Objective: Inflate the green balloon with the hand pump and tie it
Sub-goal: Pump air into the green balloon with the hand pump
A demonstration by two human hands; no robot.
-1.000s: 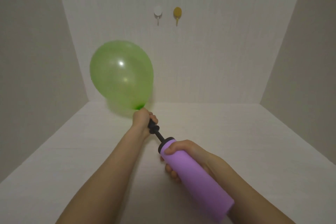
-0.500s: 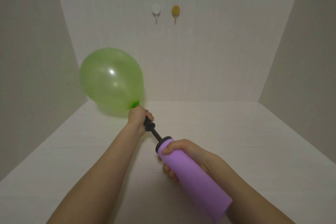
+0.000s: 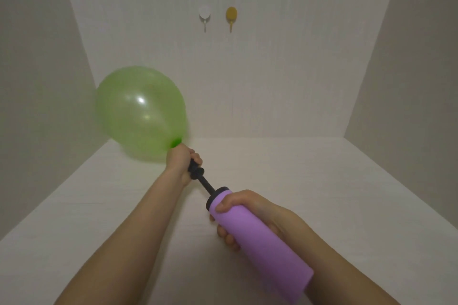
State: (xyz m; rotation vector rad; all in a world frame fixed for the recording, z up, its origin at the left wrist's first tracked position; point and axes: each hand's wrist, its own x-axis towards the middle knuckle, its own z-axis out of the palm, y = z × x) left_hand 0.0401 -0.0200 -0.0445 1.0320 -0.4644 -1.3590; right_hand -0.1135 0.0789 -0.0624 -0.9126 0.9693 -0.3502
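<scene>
An inflated, translucent green balloon stands up and to the left above my left hand. That hand is closed around the balloon's neck and the black nozzle end of the hand pump. The pump's purple barrel runs down to the right, and my right hand is wrapped around its upper part. A short length of black rod shows between nozzle and barrel. The nozzle tip is hidden in my left fist.
A white tabletop lies below both arms, enclosed by pale walls at the left, back and right. Two hooks hang on the back wall: a white hook and a yellow hook.
The balloon and my left hand have swung to the left and slightly down. The purple barrel sits a little closer to the nozzle, with less black rod showing.
</scene>
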